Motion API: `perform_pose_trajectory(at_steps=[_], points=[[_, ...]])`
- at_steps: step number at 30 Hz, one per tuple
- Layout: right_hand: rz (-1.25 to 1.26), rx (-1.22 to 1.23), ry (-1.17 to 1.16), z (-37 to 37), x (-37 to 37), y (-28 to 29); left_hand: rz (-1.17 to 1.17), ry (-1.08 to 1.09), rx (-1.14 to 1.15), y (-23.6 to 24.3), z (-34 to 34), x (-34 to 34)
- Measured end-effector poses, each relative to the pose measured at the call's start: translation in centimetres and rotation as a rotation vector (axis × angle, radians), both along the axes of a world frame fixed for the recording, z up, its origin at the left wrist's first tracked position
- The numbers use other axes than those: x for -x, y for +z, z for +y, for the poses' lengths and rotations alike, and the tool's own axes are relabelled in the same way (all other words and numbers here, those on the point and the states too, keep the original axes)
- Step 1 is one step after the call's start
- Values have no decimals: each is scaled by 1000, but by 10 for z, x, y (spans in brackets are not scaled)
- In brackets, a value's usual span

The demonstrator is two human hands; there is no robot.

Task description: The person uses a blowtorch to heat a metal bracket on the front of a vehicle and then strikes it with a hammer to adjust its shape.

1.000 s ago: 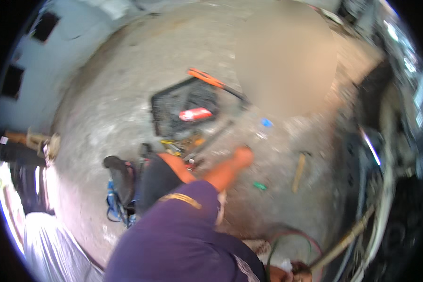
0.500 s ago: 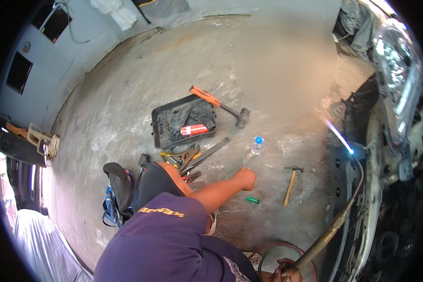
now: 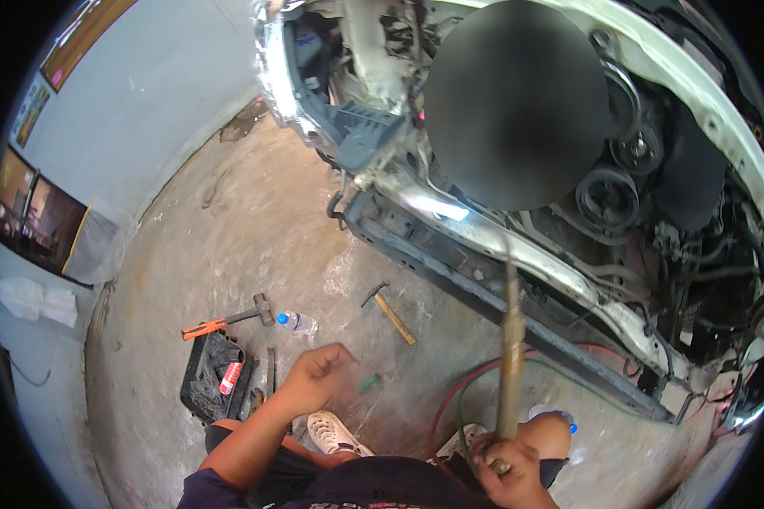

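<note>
My right hand grips a brass gas torch, held upright in the view, with a bright flame at its tip over the car's white front frame. My left hand hovers low over the floor, fingers curled and smeared by motion; whether it holds anything is unclear. A small green cylinder is beside it. A claw hammer lies beyond on the concrete. A clear bottle with a blue cap stands left of that.
A black tray with a red-and-white can is at the left, a sledgehammer across it. Red and green hoses loop beside my right leg. The car's metal beam crosses ahead; a wall stands left. A blurred patch hides part of the engine bay.
My view has swung right toward the car's front. The torch flame now sits over the frame, and my left arm has moved, its hand blurring.
</note>
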State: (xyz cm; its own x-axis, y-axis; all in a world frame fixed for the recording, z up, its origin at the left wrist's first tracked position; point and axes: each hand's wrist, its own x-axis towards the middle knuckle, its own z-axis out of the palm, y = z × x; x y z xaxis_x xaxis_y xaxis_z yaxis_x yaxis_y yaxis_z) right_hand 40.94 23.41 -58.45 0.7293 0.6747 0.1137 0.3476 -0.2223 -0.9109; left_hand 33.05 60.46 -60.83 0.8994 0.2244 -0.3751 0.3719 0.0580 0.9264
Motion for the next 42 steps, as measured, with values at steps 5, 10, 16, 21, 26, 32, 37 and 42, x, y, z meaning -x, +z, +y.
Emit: perform_pose_trajectory(at_steps=[5, 10, 16, 21, 26, 32, 37, 42], points=[[-39, -46, -316, 44, -23, 5, -178, 155, -136, 61, -46, -81], [53, -76, -271, 106, -62, 30, -357, 368, -266, 81, -50, -142], [94, -132, -208, 121, -82, 18, -373, 447, -642, 94, -48, -177], [136, -97, -139, 119, -81, 10, -236, 474, -768, 105, -47, -185], [117, -137, -98, 125, -83, 5, -250, 458, -892, 103, -56, -190], [118, -124, -107, 123, -90, 5, -273, 460, -1098, 98, -56, -199], [136, -148, -66, 120, -95, 5, -239, 434, -1166, 97, -60, -199], [139, -167, -48, 120, -96, 5, -236, 416, -1277, 98, -64, -199]])
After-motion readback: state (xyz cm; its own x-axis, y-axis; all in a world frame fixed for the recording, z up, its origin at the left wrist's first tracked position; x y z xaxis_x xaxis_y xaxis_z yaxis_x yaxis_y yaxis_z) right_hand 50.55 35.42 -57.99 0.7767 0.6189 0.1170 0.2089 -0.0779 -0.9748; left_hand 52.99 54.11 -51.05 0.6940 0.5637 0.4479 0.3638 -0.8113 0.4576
